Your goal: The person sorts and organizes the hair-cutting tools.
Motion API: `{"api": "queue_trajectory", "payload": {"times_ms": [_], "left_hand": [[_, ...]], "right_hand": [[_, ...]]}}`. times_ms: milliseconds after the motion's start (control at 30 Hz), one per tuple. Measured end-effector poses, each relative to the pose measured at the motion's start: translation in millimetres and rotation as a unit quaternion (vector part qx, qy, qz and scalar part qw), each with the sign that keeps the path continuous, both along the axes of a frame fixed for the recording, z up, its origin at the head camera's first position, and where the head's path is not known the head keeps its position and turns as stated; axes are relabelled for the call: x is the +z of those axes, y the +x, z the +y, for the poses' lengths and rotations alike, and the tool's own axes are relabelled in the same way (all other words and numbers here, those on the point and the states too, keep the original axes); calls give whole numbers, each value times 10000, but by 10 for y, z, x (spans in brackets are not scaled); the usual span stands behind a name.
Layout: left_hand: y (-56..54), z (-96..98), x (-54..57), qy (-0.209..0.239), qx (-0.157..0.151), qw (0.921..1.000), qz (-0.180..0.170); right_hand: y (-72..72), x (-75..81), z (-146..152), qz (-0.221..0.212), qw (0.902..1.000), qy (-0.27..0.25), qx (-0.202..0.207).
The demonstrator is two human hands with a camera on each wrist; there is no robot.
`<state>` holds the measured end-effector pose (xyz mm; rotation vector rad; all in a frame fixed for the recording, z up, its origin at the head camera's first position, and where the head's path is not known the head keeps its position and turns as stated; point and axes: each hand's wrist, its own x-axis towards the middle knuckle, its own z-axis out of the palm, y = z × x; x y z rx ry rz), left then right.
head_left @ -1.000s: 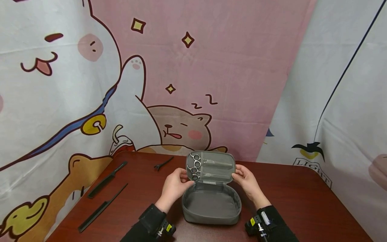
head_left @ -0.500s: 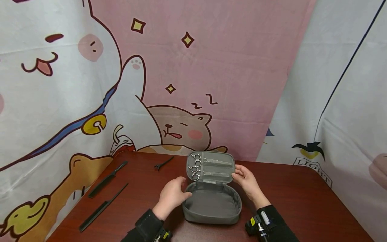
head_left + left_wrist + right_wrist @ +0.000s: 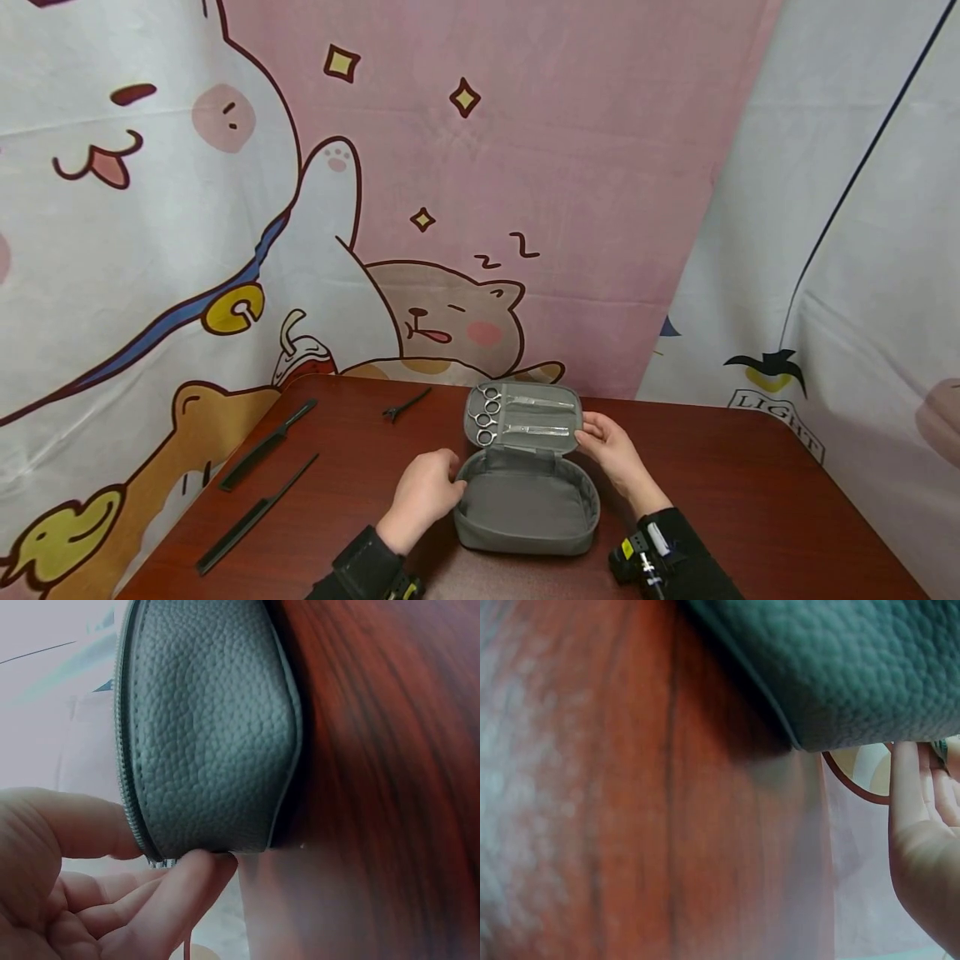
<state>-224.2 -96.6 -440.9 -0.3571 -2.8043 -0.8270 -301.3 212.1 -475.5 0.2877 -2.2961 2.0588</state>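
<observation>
My L hand point(image 3: 422, 496) pinches the L rim of the grey case point(image 3: 525, 544), thumb & finger by the zip edge. My R hand point(image 3: 613, 454) grips the R edge of the lid point(image 3: 542, 417), which stands open at the back. Lid holds 2 prs of scissors point(image 3: 528, 431), rings to the L, blades in clear pockets. Case sits upright on the worktop point(image 3: 720, 487), btwn both hands. Off to the L: handled comb point(image 3: 253, 457), & nearer me a thin-tailed comb point(image 3: 231, 537). Small dark item point(image 3: 405, 406) behind L hand, too small to ID. Printed cloth point(image 3: 600, 167) hangs behind.
</observation>
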Motion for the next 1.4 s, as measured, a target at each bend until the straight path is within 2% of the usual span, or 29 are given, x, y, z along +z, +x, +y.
{"api": "queue_trajectory", "payload": {"times_ms": [200,667,1067,1267,1400], "left_hand": [[11,-25,-48,105,-90,9997,182],[-8,-16,-49,148,-103,9998,106],[-2,-24,-72,201,-164,9996,88],[-5,-22,-74,211,-155,9997,3],[-6,-25,-69,172,-136,9997,-49]], "right_hand": [[-19,-22,-10,-247,9997,72,-24],[-45,0,13,-644,9972,148,342],[-13,25,3,-894,9938,506,414],[-9,26,4,-957,9911,866,328],[26,66,0,-796,9868,1367,336]]}}
